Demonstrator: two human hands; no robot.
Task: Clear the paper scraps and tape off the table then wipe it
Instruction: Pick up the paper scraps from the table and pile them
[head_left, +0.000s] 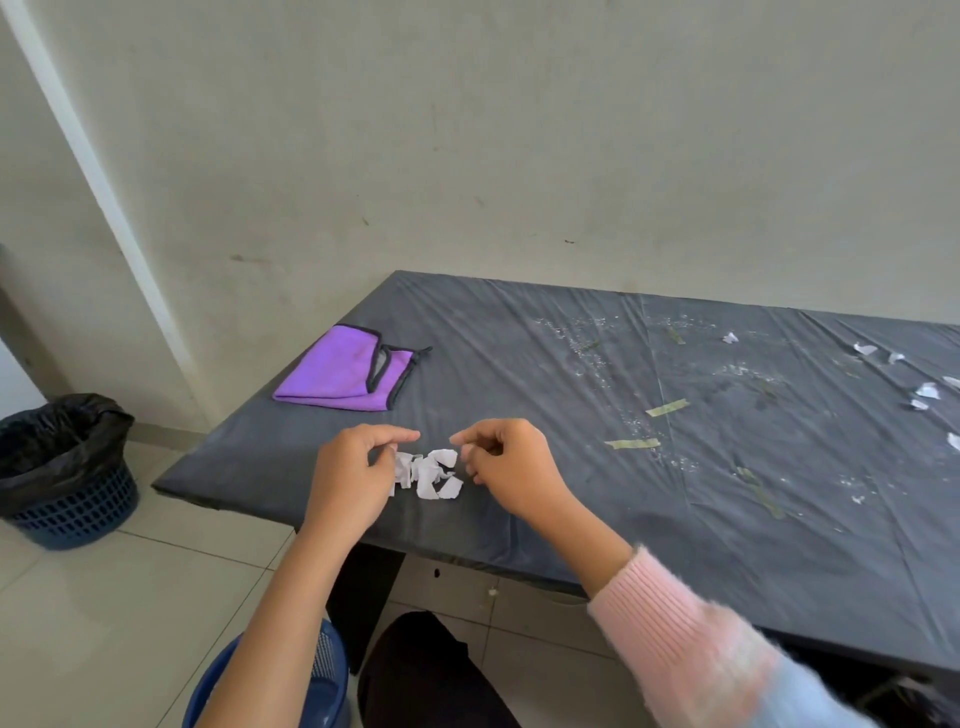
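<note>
A small pile of white paper scraps (431, 475) lies near the front left of the black-covered table (597, 519). My left hand (358, 467) sits at the pile's left edge with curled fingers touching it; whether it pinches a scrap is hidden. My right hand (504, 462) hovers just right of the pile, fingers curled, with nothing visible in it. More scraps (927, 389) are scattered at the far right. Greenish tape strips (666, 407) (632, 444) stick to the table's middle. A folded purple cloth (348, 371) lies at the back left.
A blue bin lined with a black bag (67, 467) stands on the floor left of the table. A second blue basket (322, 675) is below my left arm. White specks (587, 353) dot the tabletop. A wall runs behind the table.
</note>
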